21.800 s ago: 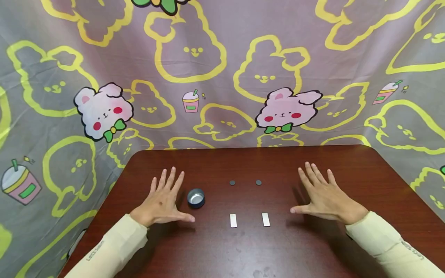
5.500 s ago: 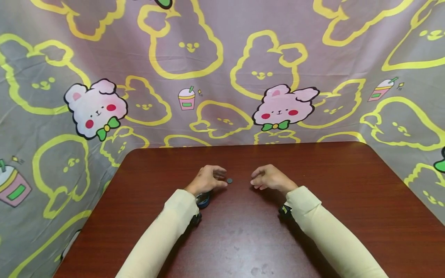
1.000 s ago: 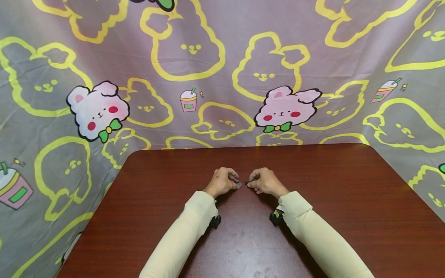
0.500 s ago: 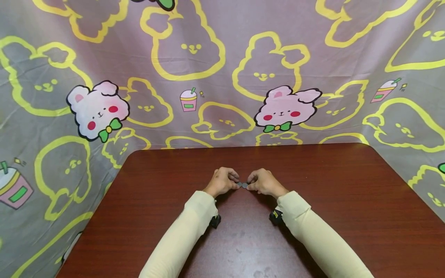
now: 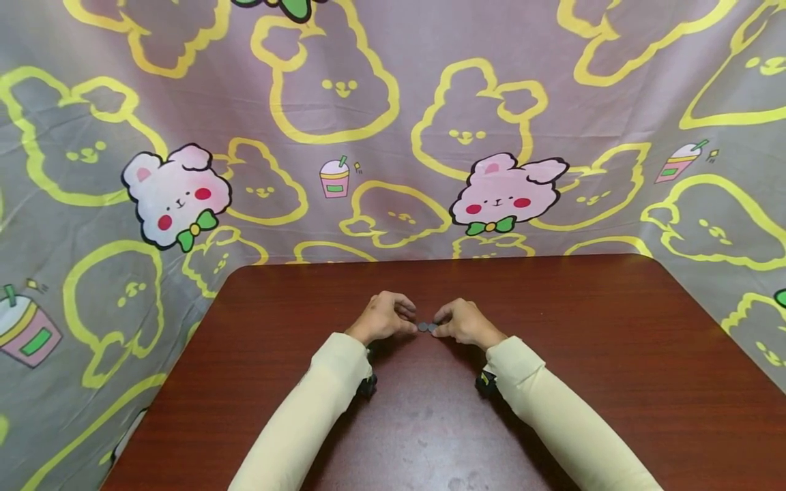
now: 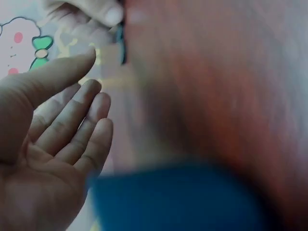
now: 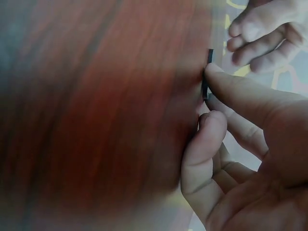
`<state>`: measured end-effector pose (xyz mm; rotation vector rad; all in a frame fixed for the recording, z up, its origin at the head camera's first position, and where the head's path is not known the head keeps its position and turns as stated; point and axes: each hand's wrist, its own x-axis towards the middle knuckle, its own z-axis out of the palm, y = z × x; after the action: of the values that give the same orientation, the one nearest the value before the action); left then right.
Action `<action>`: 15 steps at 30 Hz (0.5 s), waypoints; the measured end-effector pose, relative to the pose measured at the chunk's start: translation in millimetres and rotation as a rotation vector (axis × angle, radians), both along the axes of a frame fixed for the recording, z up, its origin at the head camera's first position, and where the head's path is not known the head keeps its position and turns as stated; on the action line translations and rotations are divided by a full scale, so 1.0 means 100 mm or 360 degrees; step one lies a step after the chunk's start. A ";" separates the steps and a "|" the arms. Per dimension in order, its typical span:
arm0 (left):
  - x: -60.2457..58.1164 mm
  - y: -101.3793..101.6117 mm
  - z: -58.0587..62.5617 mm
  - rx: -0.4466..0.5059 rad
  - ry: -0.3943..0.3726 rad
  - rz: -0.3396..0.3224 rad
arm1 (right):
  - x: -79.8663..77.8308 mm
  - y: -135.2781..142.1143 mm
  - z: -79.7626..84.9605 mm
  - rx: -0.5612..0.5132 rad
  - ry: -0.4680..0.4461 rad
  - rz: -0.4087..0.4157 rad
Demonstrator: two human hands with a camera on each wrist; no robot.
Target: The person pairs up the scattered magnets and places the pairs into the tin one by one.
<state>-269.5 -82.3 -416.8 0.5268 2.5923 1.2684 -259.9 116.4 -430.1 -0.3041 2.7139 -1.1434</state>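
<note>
Two small dark round discs lie side by side near the middle of the table, the left disc (image 5: 422, 327) and the right disc (image 5: 432, 329); they seem to touch edge to edge. My right hand (image 5: 463, 322) pinches the right disc between thumb and finger; in the right wrist view the thumb (image 7: 236, 89) presses against the thin dark edge. Just left of the discs is my left hand (image 5: 385, 317), its thumb and fingers apart and holding nothing, as the left wrist view shows. A blurred blue object (image 6: 178, 202) fills the bottom of that view.
The brown wooden table (image 5: 589, 320) has rounded far corners. A patterned cloth (image 5: 393, 88) hangs behind it and at both sides. Black wrist cameras are strapped below both wrists, including the left camera (image 5: 366, 384). My left arm covers part of the table.
My left hand has let go of its disc and drawn back left. The right hand brought its disc against the other. Two white strips and the round tin seen earliest are out of sight.
</note>
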 end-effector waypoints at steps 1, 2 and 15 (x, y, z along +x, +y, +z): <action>0.01 -0.05 0.03 -0.0024 0.0007 -0.0013 | 0.00 0.00 0.00 0.0024 0.0030 0.0018; 0.02 -0.10 0.05 -0.0048 0.0011 -0.0019 | 0.00 -0.01 0.00 0.0047 0.0059 0.0033; 0.27 -0.77 0.03 0.0000 -0.0028 0.0022 | -0.04 0.02 0.03 -0.0194 -0.0191 0.0018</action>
<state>-242.4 -159.2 -413.8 0.4963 2.5858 1.2719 -263.8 118.0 -427.6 -0.2587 2.5420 -1.2833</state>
